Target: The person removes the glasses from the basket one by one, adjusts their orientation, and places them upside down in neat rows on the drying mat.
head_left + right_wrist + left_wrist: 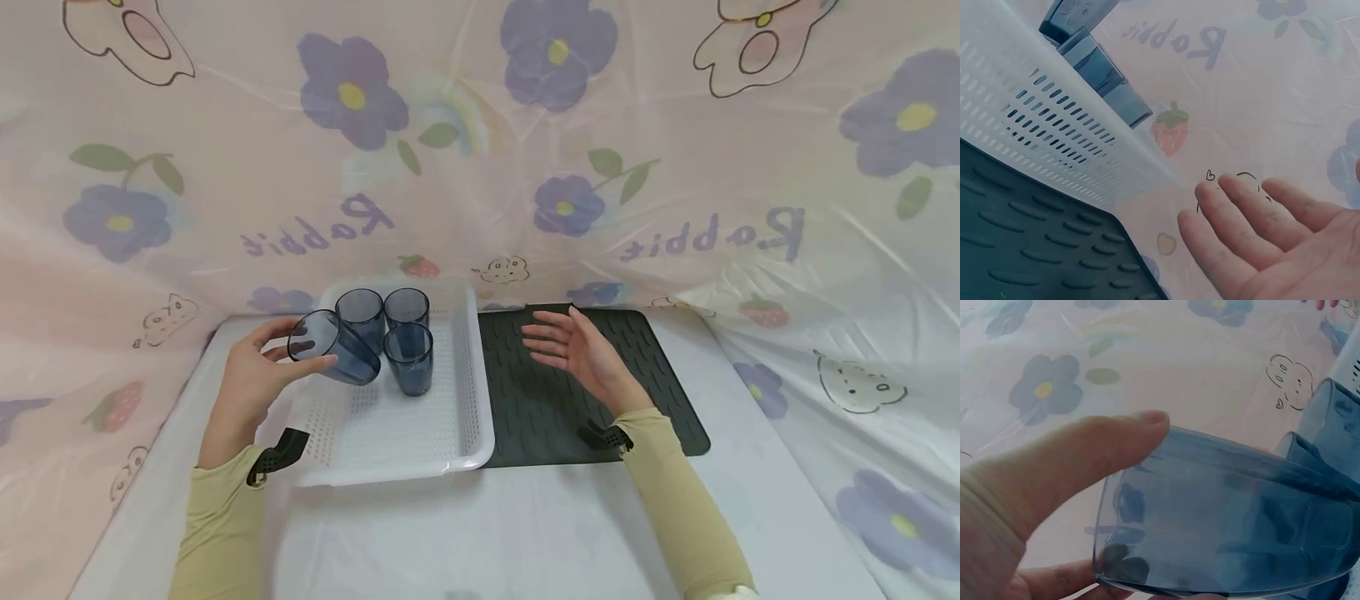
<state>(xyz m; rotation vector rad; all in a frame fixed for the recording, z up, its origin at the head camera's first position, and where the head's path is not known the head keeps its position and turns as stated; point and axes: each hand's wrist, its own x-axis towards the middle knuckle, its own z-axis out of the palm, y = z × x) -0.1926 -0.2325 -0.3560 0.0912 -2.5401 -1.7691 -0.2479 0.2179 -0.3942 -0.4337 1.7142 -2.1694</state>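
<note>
Left wrist, L hand [1041, 481] gripping glass [1229, 512], fingers [1054, 581] partly cropped

Mirrored "Rabbit" [707, 236] twice on patterned sheeting [465, 204]

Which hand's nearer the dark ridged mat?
Right. The right hand is above the mat; the left hand is across the white basket, holding a tilted glass.
</note>
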